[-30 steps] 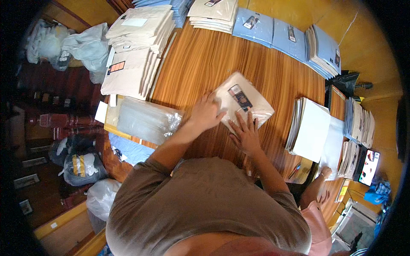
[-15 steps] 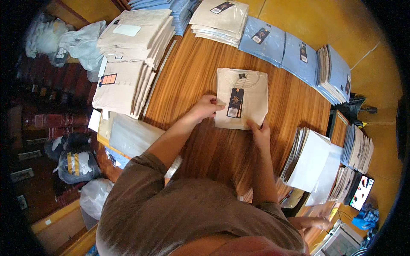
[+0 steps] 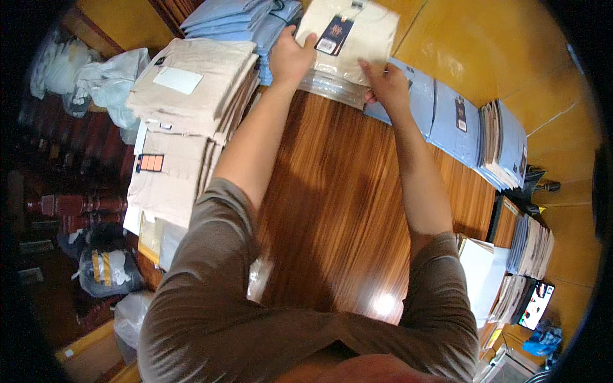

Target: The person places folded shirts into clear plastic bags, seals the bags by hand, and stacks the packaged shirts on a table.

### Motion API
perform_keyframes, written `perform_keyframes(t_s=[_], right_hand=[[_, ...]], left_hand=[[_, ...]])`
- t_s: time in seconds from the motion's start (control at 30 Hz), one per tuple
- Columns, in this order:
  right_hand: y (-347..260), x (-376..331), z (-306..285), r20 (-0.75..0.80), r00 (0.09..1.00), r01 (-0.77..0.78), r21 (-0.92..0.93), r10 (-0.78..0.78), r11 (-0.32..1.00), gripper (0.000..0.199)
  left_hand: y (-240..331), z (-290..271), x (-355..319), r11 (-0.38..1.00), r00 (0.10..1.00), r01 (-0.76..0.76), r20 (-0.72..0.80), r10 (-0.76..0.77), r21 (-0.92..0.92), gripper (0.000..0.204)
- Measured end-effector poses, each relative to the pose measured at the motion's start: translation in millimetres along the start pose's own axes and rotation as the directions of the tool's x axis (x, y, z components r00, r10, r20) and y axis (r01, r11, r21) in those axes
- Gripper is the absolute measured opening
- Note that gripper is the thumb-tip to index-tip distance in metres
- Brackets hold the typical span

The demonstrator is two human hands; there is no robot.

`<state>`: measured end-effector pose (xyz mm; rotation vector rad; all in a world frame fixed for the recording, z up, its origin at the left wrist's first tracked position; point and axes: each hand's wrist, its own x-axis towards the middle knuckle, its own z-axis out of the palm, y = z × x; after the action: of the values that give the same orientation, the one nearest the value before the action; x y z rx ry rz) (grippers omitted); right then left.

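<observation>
Head view: both hands hold a cream shirt (image 3: 367, 41) over a wrapped stack (image 3: 332, 88) at the table's (image 3: 332, 191) far edge; whether they touch is unclear. The left hand (image 3: 290, 59) pinches its left edge, the right hand (image 3: 388, 86) its lower right corner. Blue shirts (image 3: 447, 124) lie rightward.

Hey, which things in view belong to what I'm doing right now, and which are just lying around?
Part of the job, it seems:
Cream folded garment, held by left hand and right hand
Clear-wrapped stack by its near edge
Blue wrapped packs
Beige garment pile, left

Probably just lying about:
Lit screen, right
Blue bundle, lower right
Plastic bag, lower left
</observation>
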<state>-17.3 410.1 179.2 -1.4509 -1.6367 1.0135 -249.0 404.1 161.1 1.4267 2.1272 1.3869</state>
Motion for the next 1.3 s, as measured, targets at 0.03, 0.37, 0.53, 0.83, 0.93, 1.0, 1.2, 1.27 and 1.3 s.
perform_keyframes(t_s=[0.03,0.37,0.53,0.83,0.93,1.0,1.2,1.27,1.3], right_hand=[[11,18,6,-0.06,0.995,0.071,-0.206,-0.085,0.976,0.051],[75,73,23,-0.114,0.949,0.24,-0.341,-0.293,0.909,0.055],[98,-62,34,-0.48,0.872,0.304,0.38,-0.095,0.874,0.046],[-17,-341,163,0.506,0.851,-0.474,0.622,0.143,0.623,0.04],[-78,-321,222,0.414,0.91,-0.315,0.632,0.035,0.708,0.047],[-80,-293,249,0.411,0.911,-0.247,0.501,0.023,0.83,0.056],[-92,-272,287,0.54,0.826,-0.4,0.356,0.163,0.844,0.054],[-108,-278,303,0.513,0.842,-0.422,0.438,0.164,0.794,0.048],[-117,-281,312,0.505,0.848,-0.432,0.478,0.164,0.764,0.046]], left_hand=[[4,6,2,0.985,0.996,0.035,0.075,-0.048,0.168,0.069],[-7,20,4,0.988,0.98,0.146,0.132,-0.15,0.039,0.068],[32,-36,-128,0.943,0.94,-0.331,0.096,0.326,0.031,0.047],[-36,-334,-272,0.899,0.989,0.143,0.036,-0.14,-0.414,0.026],[-212,-435,-236,0.914,0.946,0.026,-0.305,0.108,0.404,0.049],[-246,-439,-224,0.937,0.955,0.263,-0.198,-0.22,0.231,0.061],[-308,-421,-221,0.941,0.935,0.338,-0.114,-0.335,0.012,0.071],[-296,-421,-227,0.949,0.938,0.309,-0.144,-0.316,-0.067,0.073],[-291,-426,-228,0.939,0.926,0.333,-0.159,-0.342,-0.08,0.073]])
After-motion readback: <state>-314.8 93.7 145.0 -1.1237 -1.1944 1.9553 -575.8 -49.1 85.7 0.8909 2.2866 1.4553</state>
